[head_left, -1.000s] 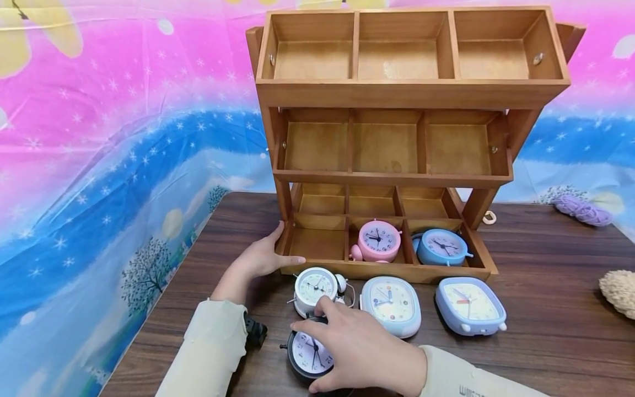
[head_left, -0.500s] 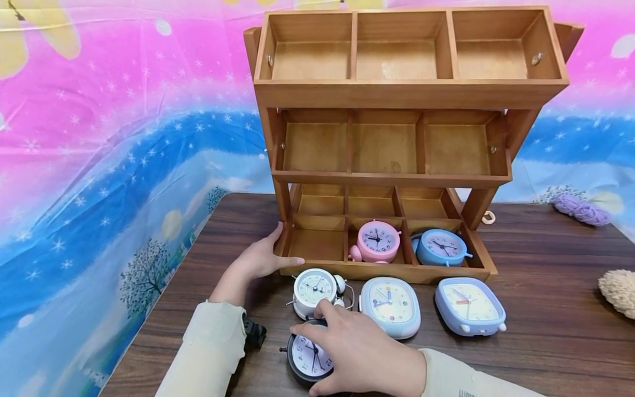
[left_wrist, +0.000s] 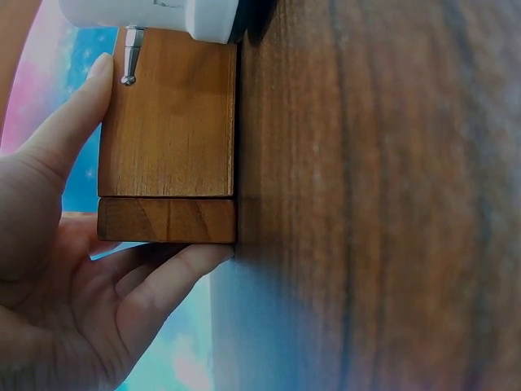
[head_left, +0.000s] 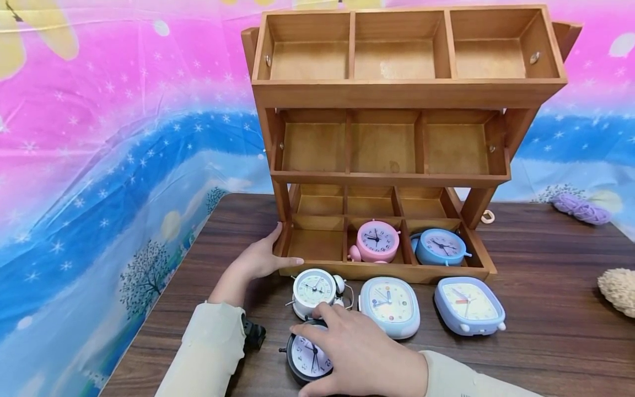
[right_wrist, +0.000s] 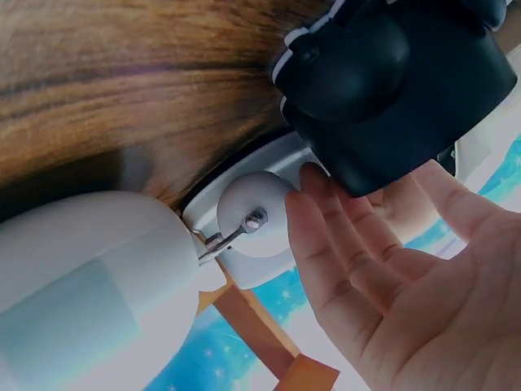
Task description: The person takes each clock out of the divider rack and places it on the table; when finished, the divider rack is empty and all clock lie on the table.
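At the bottom centre of the frame, a round black alarm clock (head_left: 308, 353) is held by the right hand (head_left: 364, 347), its grip curled round the case, with fingers at the upper rim and thumb at the lower edge. Left of centre, the front corner of a three-tier brown wooden rack (head_left: 387, 179) is touched by the left hand (head_left: 255, 259), grip spread, thumb along the front. On the dark wood-grained surface (head_left: 541, 264), a round white twin-bell clock (head_left: 314, 286) is seen just above the black one; farther right, a pale-blue rounded-square clock (head_left: 390, 306) is placed.
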Available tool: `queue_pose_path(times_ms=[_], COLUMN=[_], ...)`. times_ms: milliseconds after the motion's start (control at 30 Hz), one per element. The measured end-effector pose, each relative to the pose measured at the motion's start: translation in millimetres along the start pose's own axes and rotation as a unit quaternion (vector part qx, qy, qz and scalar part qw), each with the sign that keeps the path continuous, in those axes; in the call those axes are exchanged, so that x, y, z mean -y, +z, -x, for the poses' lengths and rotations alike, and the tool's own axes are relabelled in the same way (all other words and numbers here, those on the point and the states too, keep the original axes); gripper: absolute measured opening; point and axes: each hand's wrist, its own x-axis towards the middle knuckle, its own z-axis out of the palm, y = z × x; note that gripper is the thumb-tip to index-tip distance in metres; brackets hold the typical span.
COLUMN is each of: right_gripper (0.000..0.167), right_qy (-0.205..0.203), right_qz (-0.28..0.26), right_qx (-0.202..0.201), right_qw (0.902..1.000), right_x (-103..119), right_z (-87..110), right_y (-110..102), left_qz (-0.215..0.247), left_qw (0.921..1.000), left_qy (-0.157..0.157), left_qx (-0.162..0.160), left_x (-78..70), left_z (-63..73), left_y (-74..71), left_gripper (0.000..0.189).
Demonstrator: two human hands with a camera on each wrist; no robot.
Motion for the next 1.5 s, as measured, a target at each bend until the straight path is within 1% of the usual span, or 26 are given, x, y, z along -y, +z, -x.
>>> queue_pose_path(times_ms=[167, 300, 400, 467, 600, 700, 833, 1067, 1167, 1267, 1367, 1500], right_gripper=[0.07, 0.065, 0.065, 0.066, 0.066, 0.064, 0.063, 0.062, 0.064, 0.07, 0.078, 0.083], right_qy=[-0.001, 0.007, 0.018, 0.027, 0.035, 0.054, 0.091, 0.131, 0.156, 0.187, 0.218, 0.244], right_qz=[0.001, -0.012, -0.019, -0.015, -0.002, 0.003, -0.002, 0.002, 0.003, -0.008, -0.024, -0.04], right_qx=[-0.02, -0.012, -0.01, -0.022, -0.061, -0.07, -0.064, -0.066, -0.066, -0.051, -0.026, 0.0], right_qw=[0.9998, 0.9998, 0.9996, 0.9993, 0.9975, 0.9961, 0.9937, 0.9891, 0.9855, 0.9809, 0.9753, 0.9689], right_x=[0.5, -4.3, -12.3, -19.1, -34.1, -45.6, -61.8, -95.2, -110.5, -125.1, -138.1, -149.5], right_z=[-1.4, -5.9, -10.4, -13.2, -18.3, -21.3, -24.4, -30.1, -32.1, -33.8, -35.5, -36.8], right_y=[-6.7, -20.1, -34.1, -43.2, -56.5, -62.2, -64.1, -62.3, -62.3, -62.7, -62.3, -61.0], left_qz=[-0.005, -0.004, -0.003, -0.002, 0.001, 0.003, 0.005, 0.003, 0.003, 0.004, 0.007, 0.008], left_qw=[1.0, 1.0, 1.0, 1.0, 1.0, 1.0, 1.0, 1.0, 1.0, 1.0, 1.0, 1.0], left_qy=[0.003, 0.006, 0.006, 0.006, 0.004, 0.003, 0.0, -0.001, 0.0, 0.001, 0.001, 0.0], left_qx=[-0.003, -0.003, -0.004, -0.003, 0.0, 0.0, -0.002, -0.003, 0.0, 0.002, 0.002, 0.002], left_x=[1.5, 1.8, 1.7, 1.8, 2.4, 2.8, 3.0, 2.3, 1.8, 1.9, 2.5, 2.8], left_z=[-0.3, 0.1, 0.8, 1.4, 2.1, 1.6, 0.1, -0.9, -1.0, -1.2, -1.6, -1.8], left_y=[-0.2, -0.7, -1.2, -1.5, -1.6, -1.2, -0.2, 1.1, 0.9, 1.0, 1.2, 1.2], left_gripper=[0.109, 0.108, 0.107, 0.106, 0.107, 0.107, 0.106, 0.106, 0.106, 0.107, 0.108, 0.108])
